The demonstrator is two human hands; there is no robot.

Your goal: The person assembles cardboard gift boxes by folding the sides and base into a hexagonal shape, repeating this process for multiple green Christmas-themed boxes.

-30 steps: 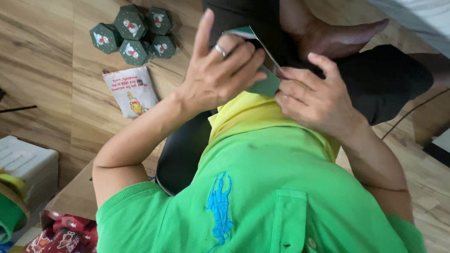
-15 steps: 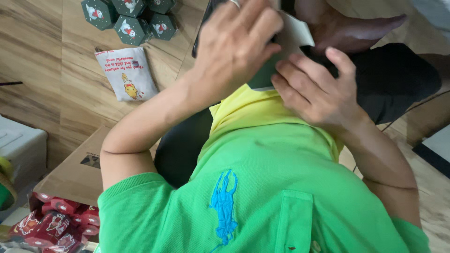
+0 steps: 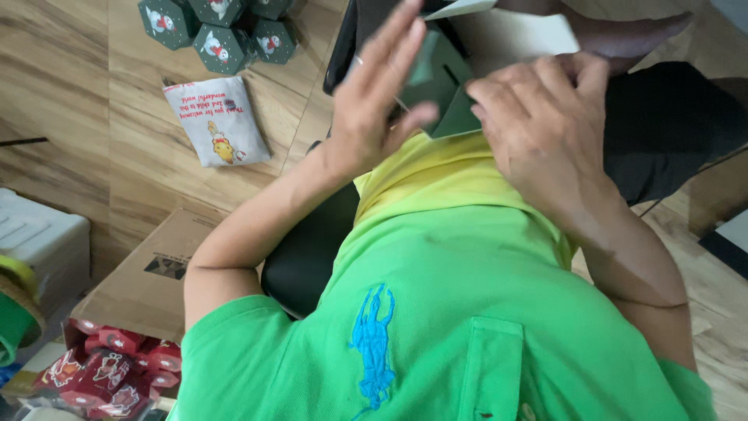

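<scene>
A view from a head-worn camera looks down over the wearer's bright green shirt (image 3: 467, 312), which has a yellow collar and fills the near half of the picture. Both bare hands are raised at the far edge, working a flat piece of dark green card (image 3: 436, 90) with a pale inner face and a narrow slot cut in it. The left hand (image 3: 378, 97) is spread, palm against the card's left side, fingers straight and fanned rather than curled, so it presses more than grips. The right hand (image 3: 538, 129) lies over the card's right side with fingers bent; whether its fingertips pinch an edge cannot be told, since the back of the hand covers them. The card appears partly folded, not yet a closed shape. On the wooden floor (image 3: 70, 101) at far left sit several finished-looking hexagonal green boxes (image 3: 214, 23), which suggests some are done and this one is in progress. Near them lies a small white pouch (image 3: 216, 123). At near left are a brown cardboard box (image 3: 144, 277) and red wrapped items (image 3: 117, 366). The card's top is cut off by the frame, and the shirt hides the person's lap and most of the black seat (image 3: 304, 249).
</scene>
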